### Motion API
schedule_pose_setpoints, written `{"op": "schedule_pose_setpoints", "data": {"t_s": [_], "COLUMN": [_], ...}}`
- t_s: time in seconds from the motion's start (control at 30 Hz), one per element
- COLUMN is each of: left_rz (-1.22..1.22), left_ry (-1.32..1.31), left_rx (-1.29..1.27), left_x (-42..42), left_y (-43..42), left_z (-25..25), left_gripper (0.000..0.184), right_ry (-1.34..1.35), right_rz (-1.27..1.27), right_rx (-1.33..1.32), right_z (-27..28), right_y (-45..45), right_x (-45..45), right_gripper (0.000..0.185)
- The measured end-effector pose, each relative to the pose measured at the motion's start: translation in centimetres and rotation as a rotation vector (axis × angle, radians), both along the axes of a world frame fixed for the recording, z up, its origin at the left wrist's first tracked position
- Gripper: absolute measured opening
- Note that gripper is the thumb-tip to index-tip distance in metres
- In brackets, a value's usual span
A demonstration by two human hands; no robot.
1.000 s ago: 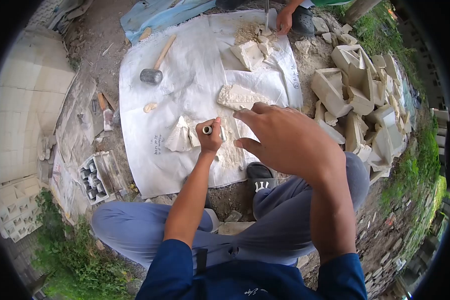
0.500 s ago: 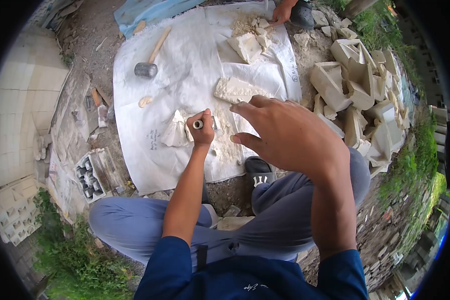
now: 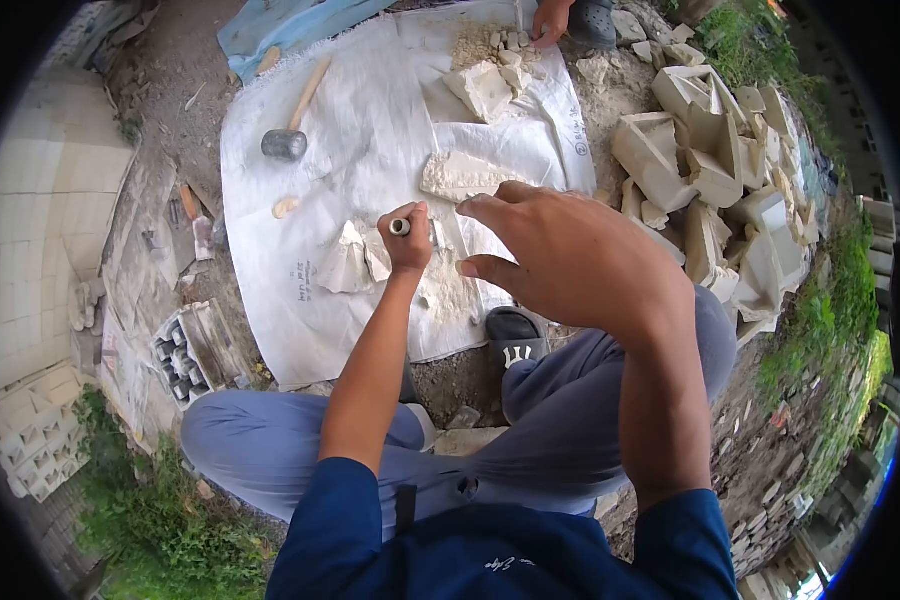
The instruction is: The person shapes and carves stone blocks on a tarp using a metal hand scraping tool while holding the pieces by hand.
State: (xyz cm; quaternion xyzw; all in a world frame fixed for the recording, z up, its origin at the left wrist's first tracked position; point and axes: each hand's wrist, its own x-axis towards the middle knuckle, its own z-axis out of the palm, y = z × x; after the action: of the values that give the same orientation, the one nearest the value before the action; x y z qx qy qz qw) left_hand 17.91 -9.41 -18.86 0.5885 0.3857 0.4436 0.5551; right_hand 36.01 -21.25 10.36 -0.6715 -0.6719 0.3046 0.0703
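Mid-frame, your left hand (image 3: pixel 410 245) clenches that round-ended tool (image 3: pixel 400 227), likely stiff, best held high; your right hand (image 3: pixel 592 262) hangs, fingers parted.

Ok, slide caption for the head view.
Left hand gripping a tool, right hand open, over a white sheet holding a mallet and broken chunks.

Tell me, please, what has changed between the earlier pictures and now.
The left hand, gripping a tool, has moved slightly forward; the view shifted slightly too. Nothing was visibly picked up or released. The right hand stays open; the mallet and white sheet lie as before.
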Motion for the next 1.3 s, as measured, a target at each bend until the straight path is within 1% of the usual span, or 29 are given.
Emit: {"op": "schedule_pose_setpoints", "data": {"t_s": [0.03,0.07,0.2,0.23,0.27,0.3,0.37,0.4,0.47,0.53,0.57,0.6,0.67,0.7,0.8,0.83,0.87,0.93,0.97,1.0,1.07,1.1,1.13,1.2,1.23,1.27,1.3], "left_rz": [-0.040,-0.043,-0.046,-0.037,-0.024,-0.021,0.044,0.039,0.013,-0.011,-0.015,-0.020,-0.016,0.010,0.034,0.110,0.084,-0.047,-0.039,-0.039,0.053,0.082,0.077,0.109,0.094,0.098,0.055], "left_ry": [0.049,0.044,-0.216,-0.211,-0.208,-0.207,-0.175,-0.080,-0.030,-0.091,-0.155,-0.150,-0.199,-0.202,-0.242,-0.184,-0.069,0.130,0.126,0.125,-0.032,-0.088,-0.083,-0.095,-0.084,-0.085,-0.005], "left_rx": [-0.007,-0.008,-0.118,-0.101,-0.086,-0.086,-0.093,0.014,0.005,-0.055,-0.095,-0.098,-0.045,-0.019,-0.041,-0.023,0.024,0.291,0.270,0.265,-0.002,-0.030,-0.039,0.065,0.066,0.069,0.146], "left_x": [0.3,0.4,0.1,-0.2,-0.3,-0.2,0.0,-0.3,0.2,0.6,0.2,0.0,-0.3,-0.5,-0.7,-0.2,-0.2,-0.2,-0.1,0.0,0.5,0.5,0.5,0.1,-0.1,-0.4,-0.9], "left_y": [0.2,0.0,-0.6,-0.9,-1.4,-1.6,-2.5,-3.0,-2.7,-2.5,-2.4,-2.4,-3.1,-3.4,-3.7,-4.1,-4.3,-3.6,-3.1,-3.5,-3.7,-4.1,-4.8,-5.5,-5.7,-5.6,-5.6], "left_z": [0.5,1.0,6.1,6.3,6.7,6.0,2.9,1.3,0.5,2.7,3.2,4.0,6.5,7.0,5.8,4.6,3.5,1.1,0.1,0.9,4.2,5.2,5.9,7.1,6.9,5.2,2.2], "left_gripper": [0.044,0.044,0.044,0.043,0.043,0.043,0.043,0.043,0.043,0.044,0.044,0.044,0.044,0.044,0.043,0.042,0.042,0.043,0.043,0.043,0.043,0.044,0.044,0.044,0.042,0.042,0.041], "right_ry": [-0.001,-0.019,-0.029,-0.021,-0.007,0.002,0.003,0.002,0.024,0.055,0.015,-0.022,-0.019,-0.027,-0.053,-0.054,-0.034,-0.028,-0.036,-0.039,-0.049,-0.052,-0.047,-0.020,-0.019,-0.032,-0.046], "right_rz": [-0.001,-0.008,-0.037,-0.038,-0.049,-0.059,-0.054,-0.053,-0.050,-0.054,-0.043,-0.037,-0.045,-0.040,-0.043,-0.043,-0.033,-0.019,-0.013,-0.007,-0.009,-0.023,-0.028,-0.012,-0.006,-0.007,-0.010], "right_rx": [0.002,0.007,-0.022,-0.031,0.065,0.170,0.178,0.187,0.182,0.148,0.037,-0.075,-0.084,-0.076,-0.101,-0.096,-0.114,-0.117,-0.082,-0.062,-0.058,-0.060,-0.069,-0.068,-0.066,-0.084,-0.103], "right_z": [0.2,0.4,0.8,0.3,-0.5,-1.0,-1.5,-1.4,-1.1,-0.2,0.8,1.2,0.7,0.5,0.7,0.7,0.7,0.8,0.6,0.6,1.0,1.1,1.0,1.0,1.0,1.0,0.9], "right_y": [0.0,-0.1,-0.1,-0.3,-0.7,-0.8,-0.6,-0.4,0.1,0.1,0.3,0.4,0.2,0.3,0.4,0.6,0.8,1.0,0.9,0.6,0.4,0.2,0.0,0.2,0.4,0.5,0.6], "right_x": [0.1,0.3,0.6,0.5,0.4,0.3,0.1,0.0,0.1,-0.2,-0.2,-0.2,-0.1,0.0,-0.2,-0.2,-0.2,0.0,0.1,0.1,0.1,0.1,0.1,0.2,0.1,-0.1,-0.1], "right_gripper": [0.050,0.049,0.048,0.048,0.039,0.031,0.031,0.030,0.030,0.030,0.036,0.046,0.046,0.046,0.046,0.046,0.046,0.046,0.045,0.045,0.045,0.045,0.045,0.046,0.046,0.046,0.047]}}
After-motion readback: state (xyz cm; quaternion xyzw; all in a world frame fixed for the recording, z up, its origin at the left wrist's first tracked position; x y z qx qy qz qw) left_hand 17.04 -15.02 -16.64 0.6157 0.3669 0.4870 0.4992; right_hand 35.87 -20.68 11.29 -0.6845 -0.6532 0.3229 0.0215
